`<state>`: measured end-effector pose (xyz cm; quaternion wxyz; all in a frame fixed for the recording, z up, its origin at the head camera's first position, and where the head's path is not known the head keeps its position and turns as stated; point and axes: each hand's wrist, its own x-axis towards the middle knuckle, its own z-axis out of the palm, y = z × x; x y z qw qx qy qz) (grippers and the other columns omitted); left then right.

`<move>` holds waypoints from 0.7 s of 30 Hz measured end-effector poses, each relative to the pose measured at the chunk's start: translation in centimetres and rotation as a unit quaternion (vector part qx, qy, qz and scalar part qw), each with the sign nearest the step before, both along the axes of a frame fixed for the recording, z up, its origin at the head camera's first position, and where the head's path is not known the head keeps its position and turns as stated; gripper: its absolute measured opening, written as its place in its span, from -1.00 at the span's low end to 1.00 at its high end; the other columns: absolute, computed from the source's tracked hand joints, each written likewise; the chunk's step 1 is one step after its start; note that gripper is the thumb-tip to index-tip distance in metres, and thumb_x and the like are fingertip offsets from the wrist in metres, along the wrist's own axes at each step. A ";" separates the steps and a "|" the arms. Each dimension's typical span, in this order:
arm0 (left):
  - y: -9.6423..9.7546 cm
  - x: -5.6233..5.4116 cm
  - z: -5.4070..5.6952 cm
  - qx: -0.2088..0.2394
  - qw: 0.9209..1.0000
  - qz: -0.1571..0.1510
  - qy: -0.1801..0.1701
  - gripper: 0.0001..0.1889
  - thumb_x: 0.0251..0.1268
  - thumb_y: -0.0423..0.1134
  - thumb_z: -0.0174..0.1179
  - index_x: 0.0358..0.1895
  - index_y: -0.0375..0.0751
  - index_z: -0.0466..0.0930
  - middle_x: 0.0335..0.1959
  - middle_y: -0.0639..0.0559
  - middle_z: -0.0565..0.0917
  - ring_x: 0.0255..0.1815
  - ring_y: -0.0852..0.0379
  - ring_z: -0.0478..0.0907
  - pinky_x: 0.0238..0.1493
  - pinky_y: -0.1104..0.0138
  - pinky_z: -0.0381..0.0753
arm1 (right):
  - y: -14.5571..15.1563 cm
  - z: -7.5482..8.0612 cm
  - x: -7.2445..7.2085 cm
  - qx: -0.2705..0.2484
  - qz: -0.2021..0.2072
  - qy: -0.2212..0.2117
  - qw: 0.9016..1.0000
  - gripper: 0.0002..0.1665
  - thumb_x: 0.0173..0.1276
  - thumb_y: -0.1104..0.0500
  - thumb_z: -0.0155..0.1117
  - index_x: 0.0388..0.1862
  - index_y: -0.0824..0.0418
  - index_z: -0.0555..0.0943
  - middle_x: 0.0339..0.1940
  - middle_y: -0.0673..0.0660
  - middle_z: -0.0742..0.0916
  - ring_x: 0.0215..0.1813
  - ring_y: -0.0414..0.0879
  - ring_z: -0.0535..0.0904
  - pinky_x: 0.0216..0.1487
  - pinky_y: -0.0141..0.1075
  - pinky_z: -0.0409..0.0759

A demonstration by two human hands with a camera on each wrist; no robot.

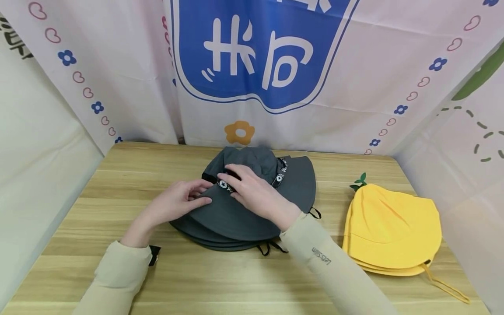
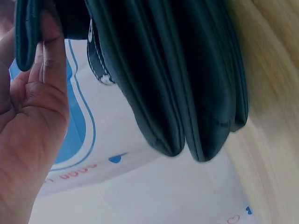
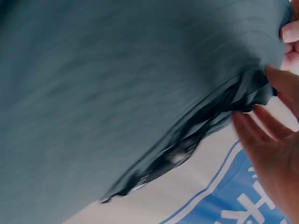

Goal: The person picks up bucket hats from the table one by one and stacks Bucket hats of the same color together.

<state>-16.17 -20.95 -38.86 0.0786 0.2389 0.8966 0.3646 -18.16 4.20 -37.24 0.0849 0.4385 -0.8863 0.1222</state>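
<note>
A dark grey-green wide-brimmed hat (image 1: 244, 216) lies on top of a stack of similar hats (image 1: 204, 238) at the table's middle. Its crown is crumpled, and a black band (image 1: 279, 173) with white lettering runs round it. My left hand (image 1: 177, 201) grips the hat's left brim edge, thumb above and fingers beneath. In the left wrist view, several layered brims (image 2: 173, 93) hang beside this hand. My right hand (image 1: 256, 192) reaches over the brim, and its fingers pinch at the band by the crown's front left. The right wrist view shows the fingers (image 3: 254, 128) at the dark band.
Yellow hats (image 1: 393, 227) are stacked at the right, with a green leaf ornament (image 1: 359, 181) and a cord (image 1: 449, 286). A small black item (image 1: 154, 254) lies beside the left sleeve. Behind the wooden table (image 1: 118, 197) hangs a printed white curtain (image 1: 130, 65).
</note>
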 end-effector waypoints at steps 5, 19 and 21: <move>-1.0 0.0 0.1 -0.013 1.000 0.006 -0.008 -0.66 0.43 -0.22 0.22 0.19 -0.24 0.55 0.11 -0.21 0.68 0.10 -0.09 0.66 0.11 0.02 0.63 | 2.1 -1.2 0.1 0.020 -0.045 -0.017 0.999 -0.24 0.45 0.06 0.29 0.55 0.13 0.26 0.55 0.25 0.34 0.54 0.11 0.30 0.43 -0.08 0.45; -4.1 0.6 0.8 -0.049 0.998 0.000 -0.051 -0.67 0.55 -0.22 0.05 0.24 -0.24 0.32 0.27 -0.40 0.48 0.30 -0.39 0.44 0.26 -0.23 0.42 | 7.2 -2.8 1.2 -0.011 -0.179 -0.042 0.983 -0.24 0.38 -0.03 0.36 0.47 0.18 0.37 0.50 0.36 0.37 0.51 0.32 0.28 0.44 0.17 0.37; -4.3 0.6 0.8 -0.047 0.997 -0.003 -0.057 -0.67 0.55 -0.23 0.04 0.24 -0.26 0.30 0.26 -0.41 0.47 0.30 -0.40 0.43 0.27 -0.23 0.41 | 7.7 -3.1 1.4 -0.029 -0.194 -0.054 0.979 -0.24 0.38 -0.03 0.36 0.46 0.22 0.38 0.49 0.40 0.37 0.51 0.36 0.26 0.47 0.17 0.32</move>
